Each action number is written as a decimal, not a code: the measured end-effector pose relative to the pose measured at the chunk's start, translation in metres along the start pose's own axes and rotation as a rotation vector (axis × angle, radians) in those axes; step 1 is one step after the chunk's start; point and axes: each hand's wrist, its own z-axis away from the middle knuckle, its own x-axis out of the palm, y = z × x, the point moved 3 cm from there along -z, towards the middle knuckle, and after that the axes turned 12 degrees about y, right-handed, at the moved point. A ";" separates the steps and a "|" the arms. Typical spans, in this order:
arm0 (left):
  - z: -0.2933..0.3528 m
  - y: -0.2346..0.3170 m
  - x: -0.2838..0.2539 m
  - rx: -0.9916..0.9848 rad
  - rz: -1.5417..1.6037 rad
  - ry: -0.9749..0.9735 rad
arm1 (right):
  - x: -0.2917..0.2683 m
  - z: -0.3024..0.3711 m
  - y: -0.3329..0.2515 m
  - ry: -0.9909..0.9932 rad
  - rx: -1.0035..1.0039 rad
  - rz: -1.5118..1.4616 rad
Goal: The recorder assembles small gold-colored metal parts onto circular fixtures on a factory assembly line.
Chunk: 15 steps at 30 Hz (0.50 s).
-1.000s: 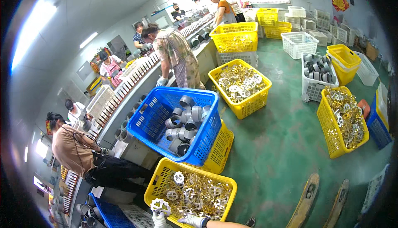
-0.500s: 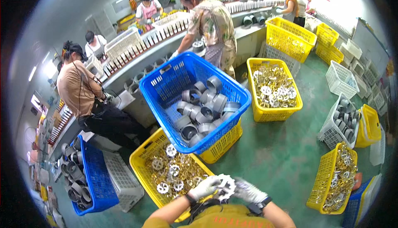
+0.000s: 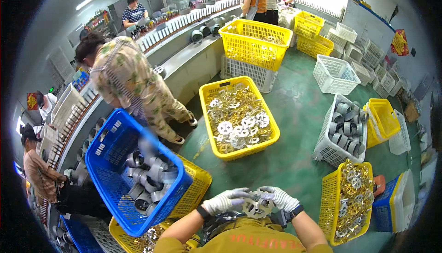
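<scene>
Close to my body, low in the picture, both hands in white striped gloves are on a flat, round metal plate [image 3: 256,205] with toothed edges and cut-out holes. My left hand [image 3: 226,201] has its fingers reaching to the plate's left edge. At the opposite edge, the fingers of my right hand [image 3: 282,199] are bent around the rim. The fingertips are partly hidden behind the plate. Left of my hands, a large blue crate [image 3: 112,204] full of grey rings [image 3: 156,172] rests on a yellow crate [image 3: 199,179]. A blurred grey shape shows over those rings.
Ahead stands a yellow crate [image 3: 209,135] of gold and silver metal pieces. Another yellow crate [image 3: 328,202] of such pieces is at right, near a white crate [image 3: 324,145] of grey rings. A co-worker in patterned clothes [image 3: 133,69] bends beside the long bench [image 3: 195,57].
My view has swung to the right, so crates and co-workers sit farther left. Both gloved hands still have the metal plate, which has turned and looks duller. The co-worker in patterned clothes now bends lower.
</scene>
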 end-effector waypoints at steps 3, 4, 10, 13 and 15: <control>-0.069 0.016 -0.036 -0.219 0.120 0.295 | -0.065 -0.049 -0.066 0.072 -0.029 0.054; -0.088 0.011 -0.047 -0.252 0.170 0.409 | -0.087 -0.069 -0.084 0.069 -0.011 0.029; -0.237 -0.095 -0.143 -0.384 0.410 0.808 | -0.240 -0.212 -0.217 0.191 0.023 0.044; -0.300 -0.190 -0.197 -0.755 0.162 1.025 | -0.314 -0.286 -0.279 0.302 -0.018 0.145; -0.316 -0.255 -0.213 -0.880 0.114 1.145 | -0.342 -0.322 -0.322 0.319 0.015 0.139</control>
